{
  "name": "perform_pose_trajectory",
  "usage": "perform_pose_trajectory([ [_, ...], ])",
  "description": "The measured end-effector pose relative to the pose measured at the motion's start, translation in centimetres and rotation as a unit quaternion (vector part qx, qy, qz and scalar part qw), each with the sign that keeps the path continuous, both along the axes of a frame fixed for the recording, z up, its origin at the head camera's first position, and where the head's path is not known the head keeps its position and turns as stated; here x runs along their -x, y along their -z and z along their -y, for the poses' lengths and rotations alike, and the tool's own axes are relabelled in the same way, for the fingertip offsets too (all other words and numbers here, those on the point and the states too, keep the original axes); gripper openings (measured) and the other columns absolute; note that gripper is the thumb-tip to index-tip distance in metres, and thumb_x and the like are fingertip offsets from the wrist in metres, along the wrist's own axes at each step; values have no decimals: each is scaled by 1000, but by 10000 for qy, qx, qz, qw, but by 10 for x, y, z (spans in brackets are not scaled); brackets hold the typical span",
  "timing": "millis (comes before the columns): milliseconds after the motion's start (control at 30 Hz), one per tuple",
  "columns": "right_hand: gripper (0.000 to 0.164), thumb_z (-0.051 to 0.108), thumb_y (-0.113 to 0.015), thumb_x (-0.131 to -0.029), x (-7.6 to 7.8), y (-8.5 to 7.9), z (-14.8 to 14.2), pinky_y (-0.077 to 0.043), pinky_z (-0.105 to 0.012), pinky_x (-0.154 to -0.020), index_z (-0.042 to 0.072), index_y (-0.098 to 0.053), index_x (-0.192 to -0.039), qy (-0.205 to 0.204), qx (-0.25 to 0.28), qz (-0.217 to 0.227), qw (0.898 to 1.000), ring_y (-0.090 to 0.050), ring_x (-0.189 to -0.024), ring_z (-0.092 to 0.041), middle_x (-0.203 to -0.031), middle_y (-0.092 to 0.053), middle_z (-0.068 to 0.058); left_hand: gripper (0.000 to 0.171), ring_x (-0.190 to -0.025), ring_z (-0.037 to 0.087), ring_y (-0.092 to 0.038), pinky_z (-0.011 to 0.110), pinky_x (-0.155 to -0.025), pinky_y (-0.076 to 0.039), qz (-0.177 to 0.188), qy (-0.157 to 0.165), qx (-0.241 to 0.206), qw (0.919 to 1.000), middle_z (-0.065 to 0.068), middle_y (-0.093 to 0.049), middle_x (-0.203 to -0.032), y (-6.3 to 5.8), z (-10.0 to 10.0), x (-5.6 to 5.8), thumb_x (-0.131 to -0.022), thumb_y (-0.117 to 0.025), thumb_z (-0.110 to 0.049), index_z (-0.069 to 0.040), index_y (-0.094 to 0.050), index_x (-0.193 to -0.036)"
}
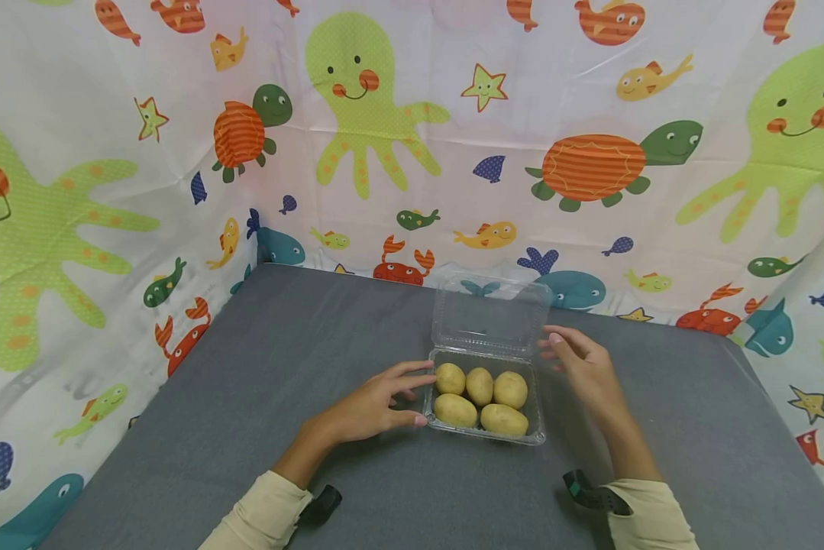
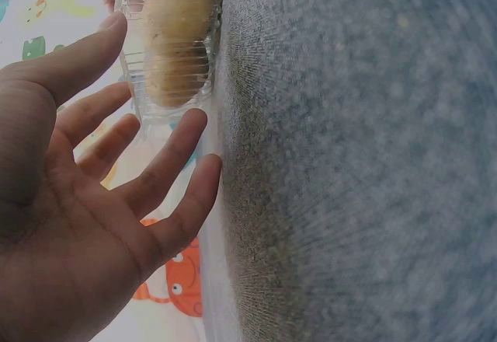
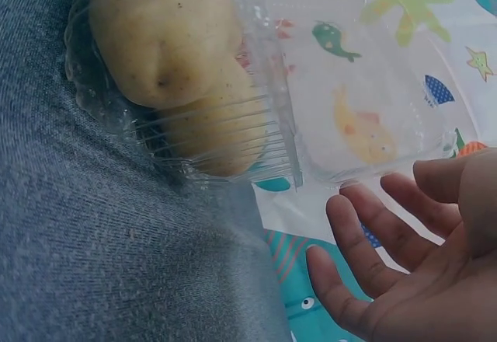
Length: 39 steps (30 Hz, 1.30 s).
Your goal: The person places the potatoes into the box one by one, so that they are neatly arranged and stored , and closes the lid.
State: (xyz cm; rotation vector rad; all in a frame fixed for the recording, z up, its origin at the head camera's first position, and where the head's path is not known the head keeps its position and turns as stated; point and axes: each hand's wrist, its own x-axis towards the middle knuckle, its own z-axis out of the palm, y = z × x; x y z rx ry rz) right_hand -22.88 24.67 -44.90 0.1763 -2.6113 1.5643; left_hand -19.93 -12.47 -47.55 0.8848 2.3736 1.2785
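Note:
A clear plastic clamshell container (image 1: 537, 405) holds several yellow potatoes (image 1: 504, 419) in two rows. Its hinged lid (image 1: 490, 313) stands raised toward the back, tilted away from the tray. My left hand (image 1: 382, 399) is at the tray's left side, fingers spread and loosely bent, thumb near the front left corner. In the left wrist view the fingers (image 2: 177, 149) extend toward the ribbed side wall. On the other side, my right hand (image 1: 585, 370) hovers by the lid's lower right edge. The right wrist view shows its relaxed fingertips (image 3: 345, 210) close beside the lid.
A dark grey cloth (image 1: 281, 344) covers the table beneath the container. Behind and at both sides hangs a white curtain (image 1: 412, 107) printed with sea animals; the raised lid stands close to it. Dark bands (image 1: 593, 493) sit around both wrists.

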Motion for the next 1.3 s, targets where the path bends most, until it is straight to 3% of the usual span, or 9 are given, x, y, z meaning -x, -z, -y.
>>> perform_pose_trajectory([
  [233,54,45,-46,-114,0,-4,-2,-59,-28,-88,1,-64,-139,-41,264,63,9996,-73,-108,-11,-127,-72,-21,65,-129,26,-65,52,-106,-53,-34,-11,25,10000,2,-32,-173,-1,0,0,-101,-75,-33,-19,-50,-160],
  [467,58,46,-43,-114,-1,-11,-6,-58,-25,-87,-4,-66,-131,-85,444,242,9987,-72,-106,-6,-118,-76,-3,65,-129,25,-65,51,-105,-53,-40,2,9,10000,0,-31,-173,-1,1,0,-101,-75,-32,-18,-50,-160],
  [867,69,53,-36,-114,-5,-21,-12,-58,-29,-93,-6,-69,-127,-533,42,617,9967,-73,-110,-15,-126,-74,-22,65,-129,26,-65,52,-105,-53,-83,40,-24,10000,2,-32,-173,-4,0,-2,-102,-75,-32,-16,-50,-160],
  [1167,43,33,-42,-116,-9,-22,-24,-56,-31,-97,-2,-65,-128,-1379,-149,505,9891,-69,-115,-18,-128,-70,-15,66,-128,25,-65,51,-105,-53,-113,48,-13,9999,2,-32,-172,-4,1,-2,-102,-75,-33,-17,-50,-160],
  [1300,35,29,-45,-115,-10,-20,-30,-55,-29,-99,6,-64,-132,-1632,-253,508,9850,-66,-118,-10,-132,-66,-9,66,-129,26,-65,52,-105,-53,-99,56,-1,9999,3,-32,-173,-4,1,-2,-102,-74,-33,-17,-49,-160],
])
